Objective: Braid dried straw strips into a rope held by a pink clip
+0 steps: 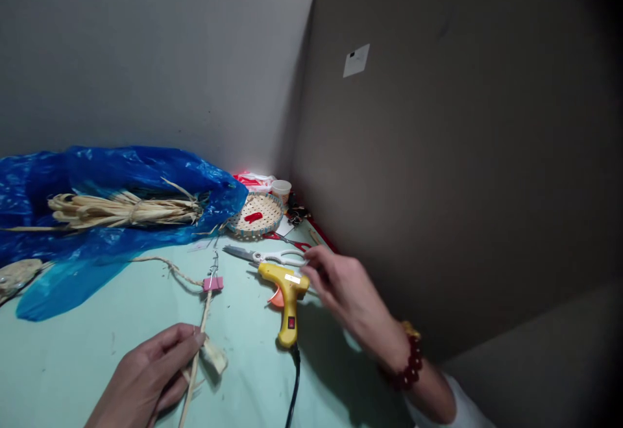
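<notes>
My left hand (153, 366) is closed in a pinch on a pale straw strand (193, 382), with a loose flat piece of straw (214, 355) sticking out beside the fingertips. Farther up, the strand runs to a pink binder clip (213, 284), and a twisted straw cord (175, 270) leads away from it to the left. My right hand (341, 285) reaches over the table with thumb and forefinger apart, by the handles of white scissors (277, 257); whether it touches them I cannot tell. Just left of that hand lies a yellow hot glue gun (288, 298) with an orange trigger.
A straw bundle (126, 210) lies on a blue plastic bag (160, 165). At the back are a woven basket (233, 230) with a small red object (253, 217), a paper cup (281, 188) and red-handled scissors (296, 244). A black cord (294, 382) runs toward me. Grey panels border the table.
</notes>
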`<state>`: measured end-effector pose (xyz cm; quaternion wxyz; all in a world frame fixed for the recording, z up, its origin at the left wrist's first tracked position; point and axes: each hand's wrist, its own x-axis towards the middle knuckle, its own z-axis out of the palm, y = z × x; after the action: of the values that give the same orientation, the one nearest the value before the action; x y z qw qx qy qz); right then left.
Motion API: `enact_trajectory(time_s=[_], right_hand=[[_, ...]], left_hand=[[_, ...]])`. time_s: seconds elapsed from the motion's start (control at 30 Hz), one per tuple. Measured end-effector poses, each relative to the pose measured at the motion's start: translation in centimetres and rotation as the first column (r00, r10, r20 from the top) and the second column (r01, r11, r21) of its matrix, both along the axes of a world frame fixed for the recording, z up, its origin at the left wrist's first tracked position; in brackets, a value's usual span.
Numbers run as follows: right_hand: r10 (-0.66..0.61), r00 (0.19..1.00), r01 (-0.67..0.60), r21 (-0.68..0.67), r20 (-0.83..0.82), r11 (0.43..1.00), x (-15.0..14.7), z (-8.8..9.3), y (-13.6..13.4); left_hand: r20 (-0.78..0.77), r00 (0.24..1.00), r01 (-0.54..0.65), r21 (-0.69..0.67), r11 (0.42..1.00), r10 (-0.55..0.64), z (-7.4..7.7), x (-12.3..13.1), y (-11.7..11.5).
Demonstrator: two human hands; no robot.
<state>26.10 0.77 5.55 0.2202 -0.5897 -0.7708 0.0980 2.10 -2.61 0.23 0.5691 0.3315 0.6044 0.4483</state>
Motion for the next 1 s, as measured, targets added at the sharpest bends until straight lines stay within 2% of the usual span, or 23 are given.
enact_trajectory(time_s=[0.03, 0.07, 0.13, 0.27, 0.33, 0.4, 0.47, 0.53, 0.57, 0.6, 0.63, 0.7, 0.77, 0.87, 1.0], right_hand=[[-0.133, 0.973, 0.130, 0.028, 0.191, 0.991, 1.2, 0.3, 0.6], [-0.231, 0.905, 0.236, 0.029, 0.359, 0.971, 2.3, 0.3, 1.0], [-0.273, 0.854, 0.299, 0.011, 0.442, 0.954, 3.6, -0.3, 1.7], [-0.283, 0.839, 0.321, -0.004, 0.464, 0.947, 4.3, -2.5, 2.3], [-0.294, 0.843, 0.327, 0.004, 0.450, 0.945, 4.3, -3.0, 2.5], [-0.301, 0.855, 0.328, 0.010, 0.421, 0.945, 4.4, -2.8, 2.5], [-0.295, 0.875, 0.311, 0.022, 0.383, 0.950, 4.6, -1.8, 2.2], [-0.228, 0.934, 0.232, 0.016, 0.276, 0.972, 4.5, -0.3, 1.5], [-0.155, 0.972, 0.158, -0.004, 0.176, 0.987, 4.4, 0.4, 1.1], [-0.056, 0.998, 0.056, -0.039, 0.005, 0.998, 4.2, 1.2, 0.7], [0.027, 0.986, -0.040, -0.076, -0.167, 0.996, 4.0, 1.8, 0.3], [0.109, 0.905, -0.182, -0.142, -0.412, 0.973, 3.3, 2.5, -0.4], [0.149, 0.847, -0.269, -0.170, -0.510, 0.948, 2.4, 2.4, -0.9], [0.237, 0.786, -0.390, -0.159, -0.571, 0.907, 0.6, 1.4, -1.2], [0.266, 0.737, -0.475, -0.197, -0.621, 0.858, -2.6, 0.1, -0.8]], left_hand=[[0.014, 1.000, 0.027, -0.021, 0.999, -0.027, -0.1, -0.1, 0.0], [0.025, 0.999, 0.040, -0.041, 0.998, -0.039, -0.3, -0.3, 0.0], [0.037, 0.997, 0.063, -0.059, 0.996, -0.061, -0.5, -0.5, 0.0], [0.021, 0.998, 0.055, -0.039, 0.998, -0.054, -1.1, -0.6, 0.1], [0.003, 0.998, 0.057, -0.027, 0.998, -0.057, -1.2, -0.6, 0.0], [0.000, 0.997, 0.081, -0.024, 0.996, -0.081, -1.0, -0.7, 0.0], [-0.003, 0.995, 0.096, -0.021, 0.995, -0.096, -0.7, -0.7, 0.0], [-0.009, 0.995, 0.096, -0.004, 0.995, -0.096, -0.5, -0.7, 0.0], [-0.010, 0.995, 0.095, 0.007, 0.995, -0.095, -0.4, -0.8, 0.0], [-0.006, 0.995, 0.099, 0.017, 0.995, -0.098, -0.5, -0.8, 0.0], [-0.001, 0.994, 0.106, 0.026, 0.994, -0.106, -0.5, -0.8, 0.1], [0.008, 0.993, 0.119, 0.040, 0.992, -0.119, -0.8, -0.8, 0.2], [0.012, 0.993, 0.118, 0.055, 0.991, -0.119, -1.0, -0.8, 0.3], [-0.007, 0.995, 0.102, 0.055, 0.993, -0.102, -1.1, -0.7, 0.3], [-0.134, 0.989, 0.078, 0.114, 0.991, -0.062, -0.7, -0.6, 0.3]])
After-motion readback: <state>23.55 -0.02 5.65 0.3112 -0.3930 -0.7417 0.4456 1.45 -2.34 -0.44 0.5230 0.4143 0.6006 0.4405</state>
